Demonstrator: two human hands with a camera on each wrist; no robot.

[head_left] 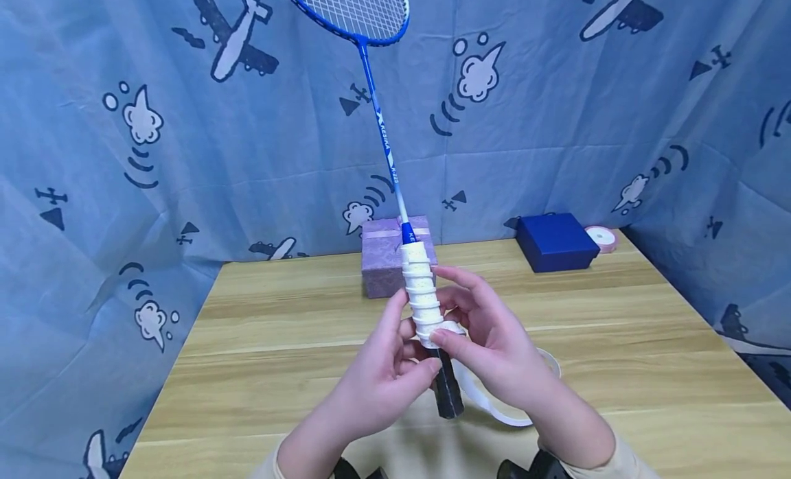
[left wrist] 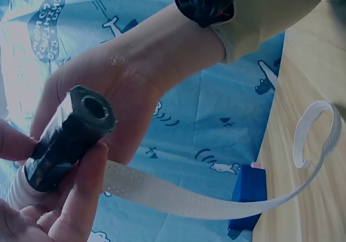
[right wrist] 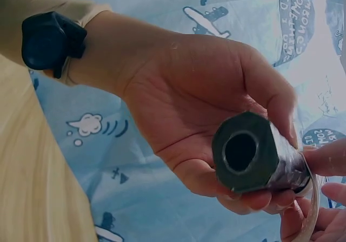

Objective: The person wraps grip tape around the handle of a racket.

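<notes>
The black handle (right wrist: 254,152) of the badminton racket (head_left: 377,115) fills the near field of both wrist views, its hollow butt end facing the lens, bare and dark where no wrap covers it. The left hand (head_left: 377,379) curls round this lower part of the handle, thumb across the front and fingers (right wrist: 254,201) folded beneath (the right wrist view shows them cupping the underside). The right hand (head_left: 494,345) closes on the handle from the other side, its thumb and forefinger pinching the white grip tape (head_left: 423,294) at the lowest turn, just where white meets black. Above that pinch the tape climbs the handle in overlapping spirals up to the blue collar, and from there the blue shaft rises at a slight tilt toward the strung head at the top of the head view. The loose tail (left wrist: 216,198) of the tape (perforated, as the left wrist view shows) hangs from the handle, sweeps under the right hand and ends in a curl over the wooden table (head_left: 278,342). The racket is held in the air above the table, in front of the person. Behind it on the table stands a purple box (head_left: 383,263), farther right a dark blue box (head_left: 556,242) with a pink roll (head_left: 602,237) just beside it. A blue cloth printed with aeroplanes (head_left: 154,156) hangs behind.
</notes>
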